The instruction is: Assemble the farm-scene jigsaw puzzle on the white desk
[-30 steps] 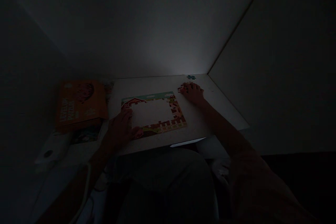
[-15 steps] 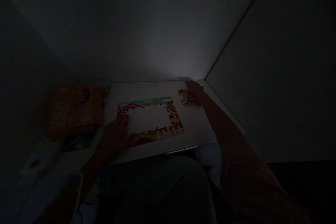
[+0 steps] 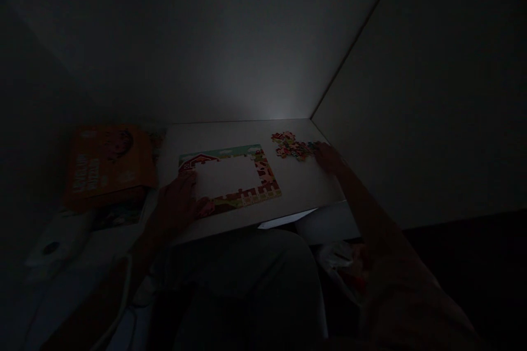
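Observation:
A farm-scene jigsaw puzzle (image 3: 269, 175) lies on the white board, its border joined around a bare middle. Along its left side rests my left hand (image 3: 179, 197), fingers laid flat over the edge pieces, the thumb apart near the lower left corner. To the right of the puzzle is a loose pile of puzzle pieces (image 3: 292, 149). My right hand (image 3: 328, 158) is at the pile's right end, with a teal puzzle piece (image 3: 312, 146) at its fingertips. Dim light hides the exact finger grip.
An orange puzzle box (image 3: 109, 164) stands at the left, over a dark picture sheet (image 3: 119, 215). The white board (image 3: 230, 130) meets a wall at the back and another at the right. A clear plastic bag (image 3: 337, 256) sits below the board's front edge.
My right hand has moved right and nearer to me, from the pile's far side to its right end, uncovering more pieces. My left hand stays on the puzzle. The view has shifted slightly.

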`<state>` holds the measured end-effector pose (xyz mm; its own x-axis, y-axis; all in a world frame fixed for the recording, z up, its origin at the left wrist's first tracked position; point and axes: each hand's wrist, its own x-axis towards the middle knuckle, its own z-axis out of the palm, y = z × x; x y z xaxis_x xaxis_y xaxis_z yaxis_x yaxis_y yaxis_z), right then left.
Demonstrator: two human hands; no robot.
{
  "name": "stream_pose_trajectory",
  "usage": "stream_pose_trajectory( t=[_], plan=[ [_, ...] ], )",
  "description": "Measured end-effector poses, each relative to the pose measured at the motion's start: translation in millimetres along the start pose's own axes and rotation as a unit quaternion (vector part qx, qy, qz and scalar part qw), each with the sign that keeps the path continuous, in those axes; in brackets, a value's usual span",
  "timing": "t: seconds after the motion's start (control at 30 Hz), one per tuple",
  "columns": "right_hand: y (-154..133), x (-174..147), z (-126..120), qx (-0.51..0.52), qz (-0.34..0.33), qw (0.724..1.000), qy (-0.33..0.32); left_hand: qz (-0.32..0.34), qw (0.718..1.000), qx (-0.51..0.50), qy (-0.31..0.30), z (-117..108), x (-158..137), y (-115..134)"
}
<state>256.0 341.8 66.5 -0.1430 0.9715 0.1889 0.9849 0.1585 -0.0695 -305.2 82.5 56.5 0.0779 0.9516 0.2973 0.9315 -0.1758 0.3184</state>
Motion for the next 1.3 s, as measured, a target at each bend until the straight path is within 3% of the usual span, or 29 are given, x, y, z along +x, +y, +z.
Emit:
stream_pose_trajectory(
  t=[0.2, 0.43, 0.57, 0.73, 0.93, 1.07, 1.17, 1.3],
  plan=[
    [-2.9, -76.4, -10.6, 0.099, 0.009, 0.995, 0.01, -0.019, 0.999, 0.005, -0.042, -10.9, 8.1, 9.5],
    [-35.4, -105.9, -17.6, 0.113, -0.019, 0.993, 0.013, -0.016, 0.999, 0.011, -0.036, -11.5, 11.4, 14.7],
    [-62.0, -96.4, -23.4, 0.07, -0.025, 0.997, 0.025, -0.019, 0.999, 0.011, -0.038, -12.4, 11.6, 14.8],
    [-118.9, -48.3, -32.1, 0.038, -0.053, 0.998, 0.027, -0.029, 0.999, 0.009, -0.044, -16.3, 13.2, 19.3],
    [-163.2, -4.6, -27.1, 0.025, 0.015, 0.999, -0.041, -0.034, 0.998, 0.0, -0.055, -18.7, 12.7, 22.1],
    [-166.7, -4.9, -21.7, 0.059, 0.029, 0.997, -0.028, -0.03, 0.998, -0.003, -0.057, -19.1, 12.2, 21.9],
    [-172.4, -12.8, -21.5, 0.093, -0.001, 0.996, 0.002, -0.018, 0.998, 0.003, -0.057, -18.7, 11.7, 21.3],
    [-203.3, -34.9, -20.6, 0.14, -0.044, 0.989, 0.006, -0.01, 0.998, 0.01, -0.067, -17.7, 10.7, 21.0]
  ],
)
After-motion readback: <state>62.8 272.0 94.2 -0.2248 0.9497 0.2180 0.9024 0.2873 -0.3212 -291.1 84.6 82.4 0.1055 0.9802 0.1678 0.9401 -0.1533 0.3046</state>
